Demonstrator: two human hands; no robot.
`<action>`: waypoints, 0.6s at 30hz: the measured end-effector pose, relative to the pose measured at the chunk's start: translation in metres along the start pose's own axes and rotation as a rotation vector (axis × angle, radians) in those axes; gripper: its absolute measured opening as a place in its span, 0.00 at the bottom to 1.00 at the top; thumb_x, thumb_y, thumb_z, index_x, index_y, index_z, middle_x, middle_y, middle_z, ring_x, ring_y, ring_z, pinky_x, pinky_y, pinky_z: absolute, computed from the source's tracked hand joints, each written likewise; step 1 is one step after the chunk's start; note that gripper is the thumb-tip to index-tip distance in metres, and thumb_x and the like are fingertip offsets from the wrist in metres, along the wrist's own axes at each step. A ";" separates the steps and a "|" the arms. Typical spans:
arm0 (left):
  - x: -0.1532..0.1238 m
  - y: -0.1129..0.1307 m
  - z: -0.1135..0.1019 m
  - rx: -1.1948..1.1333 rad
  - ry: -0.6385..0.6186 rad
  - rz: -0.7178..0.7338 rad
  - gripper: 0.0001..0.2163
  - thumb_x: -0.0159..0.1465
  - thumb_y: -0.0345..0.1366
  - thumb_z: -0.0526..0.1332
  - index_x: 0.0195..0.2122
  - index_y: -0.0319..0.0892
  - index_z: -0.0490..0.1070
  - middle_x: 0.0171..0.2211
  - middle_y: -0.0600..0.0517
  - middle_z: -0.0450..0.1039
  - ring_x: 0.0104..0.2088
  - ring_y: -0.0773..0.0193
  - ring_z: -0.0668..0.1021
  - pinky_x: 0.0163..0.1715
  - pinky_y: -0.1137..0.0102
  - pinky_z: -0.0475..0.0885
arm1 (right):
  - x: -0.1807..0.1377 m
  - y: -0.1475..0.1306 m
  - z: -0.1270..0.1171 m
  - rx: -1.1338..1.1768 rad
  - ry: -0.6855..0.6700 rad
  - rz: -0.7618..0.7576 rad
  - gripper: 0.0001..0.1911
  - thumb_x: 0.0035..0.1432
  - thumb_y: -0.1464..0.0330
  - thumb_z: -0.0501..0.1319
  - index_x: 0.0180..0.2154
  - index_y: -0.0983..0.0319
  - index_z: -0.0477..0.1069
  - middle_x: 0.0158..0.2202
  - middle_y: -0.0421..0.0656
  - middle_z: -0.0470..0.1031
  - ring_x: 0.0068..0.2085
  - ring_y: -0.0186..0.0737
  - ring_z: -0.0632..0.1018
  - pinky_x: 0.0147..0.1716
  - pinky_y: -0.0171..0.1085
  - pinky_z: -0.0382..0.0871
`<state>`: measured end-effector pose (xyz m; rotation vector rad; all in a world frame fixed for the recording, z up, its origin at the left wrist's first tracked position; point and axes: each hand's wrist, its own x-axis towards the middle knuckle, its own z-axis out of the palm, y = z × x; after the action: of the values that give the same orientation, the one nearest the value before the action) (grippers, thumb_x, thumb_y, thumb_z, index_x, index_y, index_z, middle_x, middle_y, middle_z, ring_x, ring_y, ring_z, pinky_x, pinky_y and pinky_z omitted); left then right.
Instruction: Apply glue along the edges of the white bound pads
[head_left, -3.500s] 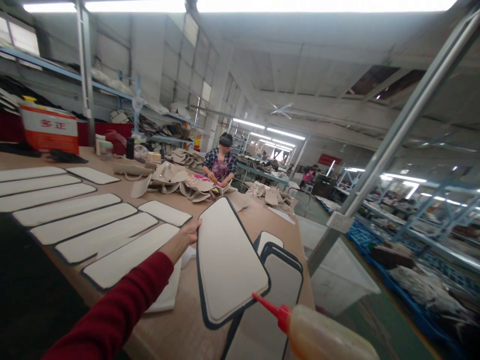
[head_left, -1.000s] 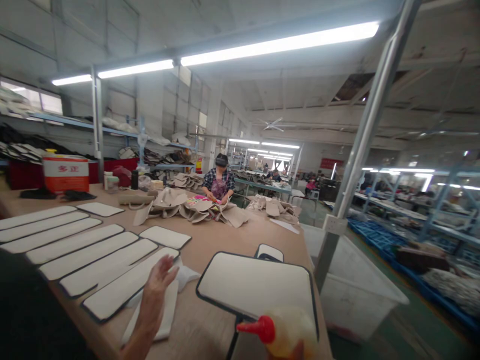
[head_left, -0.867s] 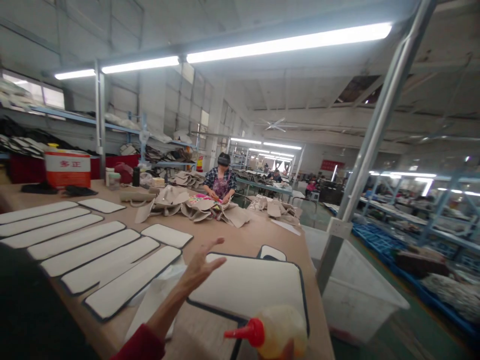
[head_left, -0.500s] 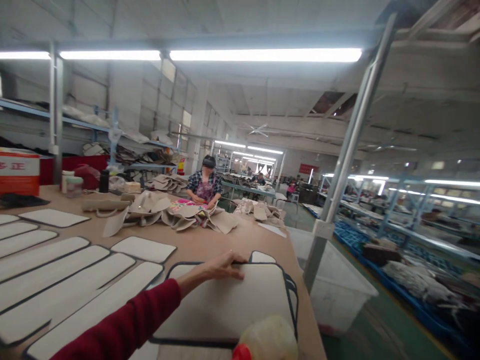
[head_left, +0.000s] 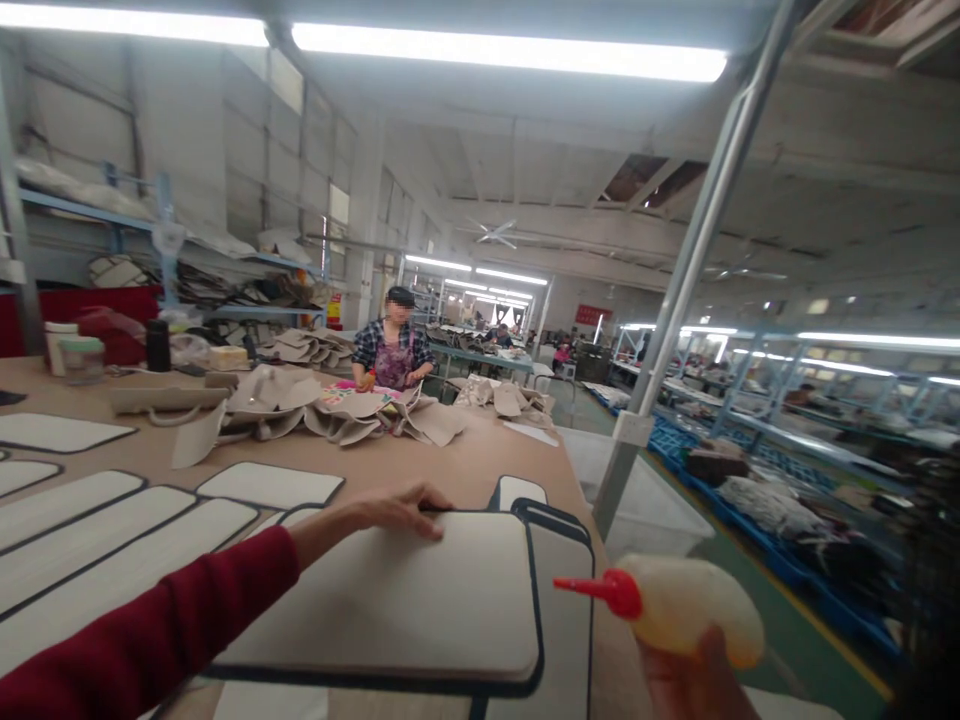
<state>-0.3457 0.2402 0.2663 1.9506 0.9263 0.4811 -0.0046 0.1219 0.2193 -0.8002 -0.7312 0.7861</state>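
A cream panel with dark edging (head_left: 390, 600) lies over other panels at the table's front. My left hand (head_left: 405, 508), in a dark red sleeve, grips its far edge, the thumb on top and the fingers bent over the border. Under its right side shows another dark-edged panel (head_left: 568, 600). My right hand (head_left: 694, 675) is at the lower right, wrapped round a squeeze bottle (head_left: 694, 605) of pale yellowish liquid. The bottle lies nearly level, its red nozzle (head_left: 592, 588) pointing left towards the panel, apart from it.
More edged panels (head_left: 112, 560) lie in rows at the left. A heap of beige pieces (head_left: 285, 400) covers the far side, where a co-worker (head_left: 394, 345) sits. A metal post (head_left: 660, 320) and a white bin (head_left: 660, 510) stand at the table's right edge. Jars (head_left: 81, 358) stand back left.
My left hand and the top panel have moved left, uncovering more of the panel beneath. The squeeze bottle has risen and moved right, bringing my right hand into view. The view has turned slightly right.
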 end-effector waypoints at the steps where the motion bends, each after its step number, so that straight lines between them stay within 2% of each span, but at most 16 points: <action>1: -0.005 0.005 0.001 -0.004 -0.021 -0.004 0.19 0.49 0.44 0.68 0.42 0.42 0.78 0.37 0.55 0.77 0.37 0.61 0.73 0.35 0.75 0.64 | 0.009 -0.006 0.002 0.018 0.012 -0.001 0.30 0.49 0.50 0.66 0.53 0.48 0.65 0.49 0.38 0.74 0.48 0.44 0.75 0.42 0.40 0.75; 5: -0.020 0.028 0.003 -0.016 -0.102 0.001 0.19 0.51 0.46 0.67 0.41 0.41 0.78 0.35 0.55 0.77 0.35 0.63 0.73 0.33 0.75 0.64 | 0.023 -0.029 0.015 0.121 0.000 -0.012 0.35 0.35 0.58 0.76 0.47 0.54 0.72 0.41 0.41 0.78 0.38 0.40 0.78 0.38 0.34 0.75; 9: -0.028 0.040 0.002 -0.058 -0.206 0.014 0.20 0.52 0.48 0.67 0.41 0.40 0.78 0.33 0.54 0.76 0.32 0.64 0.72 0.32 0.75 0.64 | 0.023 -0.043 0.021 0.064 -0.037 0.035 0.27 0.23 0.63 0.78 0.32 0.58 0.76 0.29 0.43 0.78 0.29 0.40 0.78 0.31 0.35 0.76; 12: -0.030 0.042 0.001 -0.032 -0.227 0.030 0.20 0.53 0.47 0.67 0.42 0.41 0.78 0.34 0.54 0.77 0.33 0.63 0.73 0.32 0.75 0.65 | 0.024 -0.046 0.020 0.001 -0.057 0.039 0.23 0.22 0.61 0.78 0.25 0.60 0.75 0.25 0.47 0.76 0.27 0.44 0.77 0.26 0.38 0.76; 18: -0.033 0.043 -0.001 -0.012 -0.224 0.031 0.21 0.52 0.46 0.68 0.45 0.43 0.78 0.36 0.56 0.78 0.36 0.61 0.74 0.36 0.75 0.67 | 0.037 -0.036 0.000 -0.087 -0.128 0.000 0.21 0.26 0.61 0.77 0.25 0.62 0.76 0.24 0.49 0.76 0.26 0.45 0.77 0.25 0.37 0.75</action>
<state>-0.3497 0.2012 0.3046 1.9640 0.7500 0.2772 0.0253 0.1359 0.2583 -0.8334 -0.8846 0.8149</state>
